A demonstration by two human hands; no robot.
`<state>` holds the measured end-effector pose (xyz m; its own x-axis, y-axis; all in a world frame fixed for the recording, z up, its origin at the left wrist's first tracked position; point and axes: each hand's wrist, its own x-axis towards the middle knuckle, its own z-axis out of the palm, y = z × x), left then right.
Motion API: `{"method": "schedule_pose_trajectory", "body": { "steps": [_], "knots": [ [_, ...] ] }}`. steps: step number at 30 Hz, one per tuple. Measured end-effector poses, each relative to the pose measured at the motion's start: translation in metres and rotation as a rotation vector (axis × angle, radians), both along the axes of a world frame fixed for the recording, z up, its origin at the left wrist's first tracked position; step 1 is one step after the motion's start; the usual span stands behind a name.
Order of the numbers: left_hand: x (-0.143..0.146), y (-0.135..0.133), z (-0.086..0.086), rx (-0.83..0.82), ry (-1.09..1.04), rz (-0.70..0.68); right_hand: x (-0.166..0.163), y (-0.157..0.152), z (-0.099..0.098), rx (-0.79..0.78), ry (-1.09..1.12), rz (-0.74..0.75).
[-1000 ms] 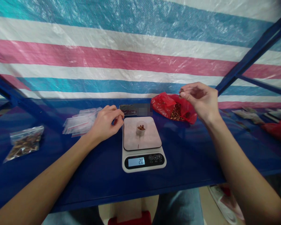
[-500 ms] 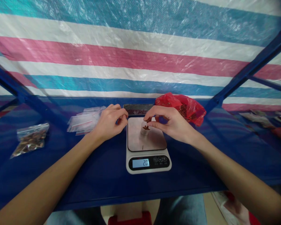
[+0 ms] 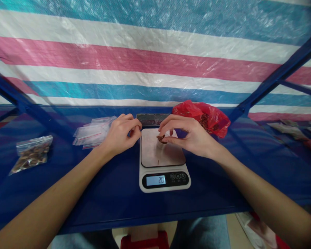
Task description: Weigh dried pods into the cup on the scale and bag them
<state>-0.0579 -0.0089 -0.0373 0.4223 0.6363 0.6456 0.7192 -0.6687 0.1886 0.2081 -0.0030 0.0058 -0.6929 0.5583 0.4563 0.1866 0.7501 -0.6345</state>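
A white kitchen scale (image 3: 164, 190) with a metal plate reads 2.0 on its display. On the plate stands a small pale cup (image 3: 160, 145) heaped with brown dried pieces (image 3: 161, 139). My right hand (image 3: 185, 133) is over the cup, its thumb and forefinger apart on either side of the pieces; no piece shows pinched between them. At the plate's upper left corner my left hand (image 3: 124, 131) rests with its fingers curled and thumb against forefinger. What that pinch holds, if anything, is hidden. One thin brown sliver (image 3: 158, 162) lies on the plate near its front edge.
Behind my right hand sits a red plastic bag (image 3: 217, 119) with brown pieces in it. Clear zip bags (image 3: 89, 133) are stacked beside my left hand. A filled zip bag (image 3: 32, 154) lies far left on the blue table (image 3: 106, 204). Blue posts (image 3: 259, 90) flank the striped sheet (image 3: 145, 62).
My right hand has lowered slightly to the cup and its fingertips have parted; the brown pieces they pinched are now in the cup. My left hand and the 2.0 reading are unchanged.
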Motion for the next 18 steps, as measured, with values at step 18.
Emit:
{"method": "schedule_pose_trajectory", "body": {
  "steps": [18],
  "knots": [
    [-0.008,-0.004,0.014,0.036,0.036,0.059,0.035,0.006,0.0,0.065,0.465,-0.593]
  ]
}}
